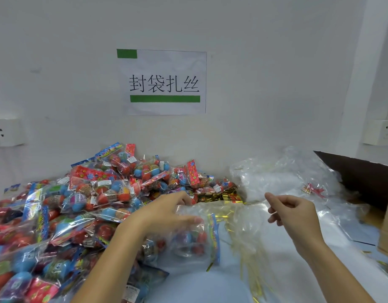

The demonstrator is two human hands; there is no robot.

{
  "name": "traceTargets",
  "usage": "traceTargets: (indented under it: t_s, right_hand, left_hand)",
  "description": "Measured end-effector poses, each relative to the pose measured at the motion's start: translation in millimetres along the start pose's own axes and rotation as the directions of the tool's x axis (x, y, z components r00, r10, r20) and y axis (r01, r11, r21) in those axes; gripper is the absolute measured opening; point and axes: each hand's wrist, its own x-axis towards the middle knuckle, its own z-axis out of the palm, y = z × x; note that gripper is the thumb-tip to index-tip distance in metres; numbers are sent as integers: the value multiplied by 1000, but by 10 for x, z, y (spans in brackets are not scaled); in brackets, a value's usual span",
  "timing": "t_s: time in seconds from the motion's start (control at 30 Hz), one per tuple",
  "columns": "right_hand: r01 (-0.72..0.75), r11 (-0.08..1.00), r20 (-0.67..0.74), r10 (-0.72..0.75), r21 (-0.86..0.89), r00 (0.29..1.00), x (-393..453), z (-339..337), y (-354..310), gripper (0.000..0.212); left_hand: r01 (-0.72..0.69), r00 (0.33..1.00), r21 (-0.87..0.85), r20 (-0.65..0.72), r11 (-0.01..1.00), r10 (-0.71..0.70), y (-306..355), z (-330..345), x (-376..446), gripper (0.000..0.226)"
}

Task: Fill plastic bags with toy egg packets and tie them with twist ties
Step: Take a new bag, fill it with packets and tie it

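White wall (265,62), paper sign (164,82) taped up, socket (7,132) left, socket (383,132) right

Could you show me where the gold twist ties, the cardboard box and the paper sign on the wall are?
gold twist ties (223,197), head view, middle of the shiny bundle.
cardboard box (368,178), head view, its dark flap.
paper sign (164,84), head view, on the printed characters.

egg packets (83,206) heaped left, cardboard box (363,182) right, bare table (282,254) between

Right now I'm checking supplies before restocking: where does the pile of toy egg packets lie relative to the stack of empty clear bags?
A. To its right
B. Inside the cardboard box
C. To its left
C: the toy egg packets are heaped at the left, the empty clear bags lie right of them.
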Motion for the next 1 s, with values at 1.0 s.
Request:
traceTargets:
  t_s: [1.0]
  right_hand:
    - [538,496,557,-127,-681,821,831,1627,-896,16]
  left_hand:
    - [41,829,-186,-542,982,-137,-157,-238,-30,38]
